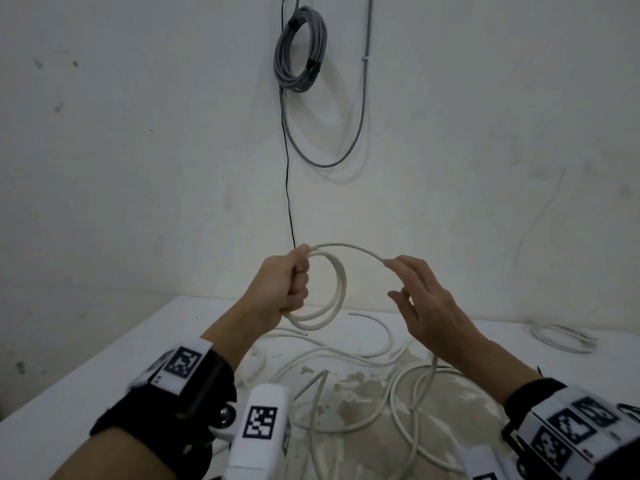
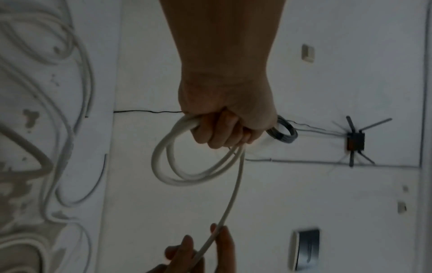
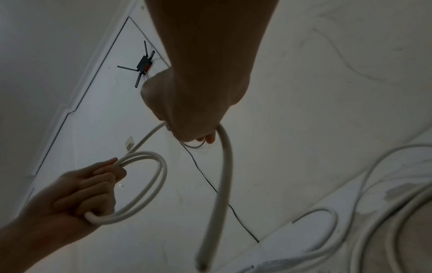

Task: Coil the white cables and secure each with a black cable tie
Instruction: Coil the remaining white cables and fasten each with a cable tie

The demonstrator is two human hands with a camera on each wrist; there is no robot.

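Note:
My left hand (image 1: pixel 289 284) is raised above the table and grips a small coil of white cable (image 1: pixel 337 292) with about two loops in its fist. The same coil (image 2: pixel 163 166) hangs below the fist in the left wrist view. From the fist a single strand (image 1: pixel 346 245) arcs right to my right hand (image 1: pixel 414 292). There the thumb and fingers (image 2: pixel 224 238) pinch it lightly. Past the right hand (image 3: pixel 194 120) the cable (image 3: pixel 224 166) drops to the table. No black cable tie can be clearly made out.
Several loose white cables (image 1: pixel 346 375) sprawl over the white, stained table (image 1: pixel 104 358). Another white coil (image 1: pixel 561 337) lies at its far right. A thin dark strip (image 1: pixel 358 315) lies behind the held coil. A grey cable coil (image 1: pixel 300 48) and a thin black wire (image 1: pixel 287 168) hang on the wall.

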